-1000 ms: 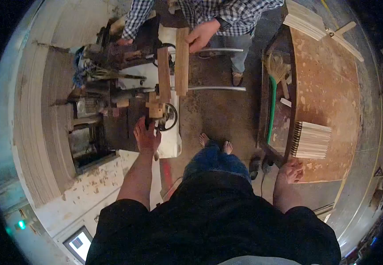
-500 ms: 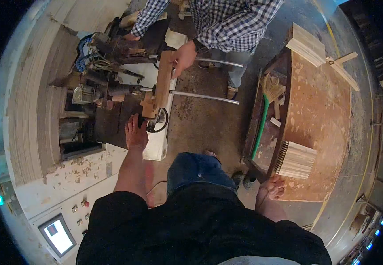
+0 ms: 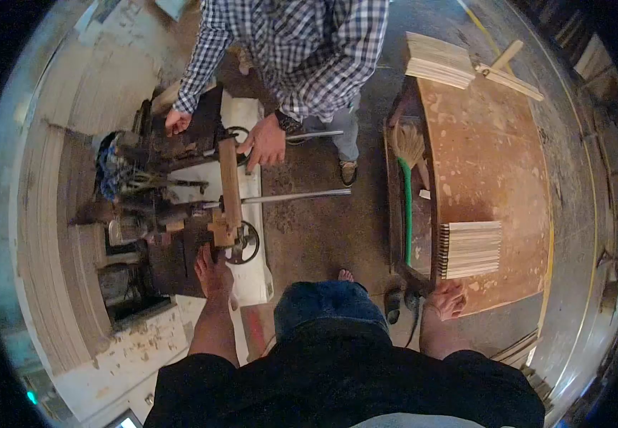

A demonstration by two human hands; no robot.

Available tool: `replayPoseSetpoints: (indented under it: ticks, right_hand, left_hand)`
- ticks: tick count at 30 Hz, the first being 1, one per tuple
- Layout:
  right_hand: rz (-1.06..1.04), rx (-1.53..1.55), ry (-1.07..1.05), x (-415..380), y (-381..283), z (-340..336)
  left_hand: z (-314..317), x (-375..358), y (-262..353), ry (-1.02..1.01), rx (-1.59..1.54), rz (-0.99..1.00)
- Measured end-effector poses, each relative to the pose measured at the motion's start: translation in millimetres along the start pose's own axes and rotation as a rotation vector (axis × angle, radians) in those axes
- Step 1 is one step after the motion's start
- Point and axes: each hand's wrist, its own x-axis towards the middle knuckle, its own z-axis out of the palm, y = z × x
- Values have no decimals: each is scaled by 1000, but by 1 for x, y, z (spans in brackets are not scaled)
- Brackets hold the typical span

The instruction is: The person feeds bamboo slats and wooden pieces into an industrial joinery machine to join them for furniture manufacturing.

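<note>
My left hand (image 3: pixel 213 272) lies with its fingers stretched out on the dark machine bed (image 3: pixel 170 267), just below a small wooden block (image 3: pixel 222 230). Beside it are a black-rimmed handwheel (image 3: pixel 246 242) and an upright wooden board (image 3: pixel 230 182) mounted across two metal rods (image 3: pixel 298 195). On the right, my right hand (image 3: pixel 447 299) rests at the near corner of the worn wooden table (image 3: pixel 494 185), fingers loosely bent and holding nothing visible. Just above it sits a stack of light wood strips (image 3: pixel 471 250) with notched ends.
Across the machine a co-worker in a checked shirt (image 3: pixel 287 50) has one hand (image 3: pixel 265 143) near the board and the other over the bed. A straw broom with a green handle (image 3: pixel 407 214) stands beside the table. Another wood stack (image 3: pixel 441 60) lies at its far end.
The whole view has shifted with my head. The co-worker's hand has eased off the wooden board, and their other hand shows more fully. My hands stay at the machine bed and table corner.
</note>
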Motion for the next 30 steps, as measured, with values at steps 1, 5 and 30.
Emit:
replayPoseSetpoints:
  ticks: [1,5,30]
  right_hand:
    - [20,7,0,-1,0,-2]
    - [-35,0,40,-3,3,1]
    - [-60,-1,72,0,3,0]
  left_hand:
    - [-2,0,1,11,1,18]
    - [-16,-2,6,8,49,36]
    - [-16,-4,6,99,5,64]
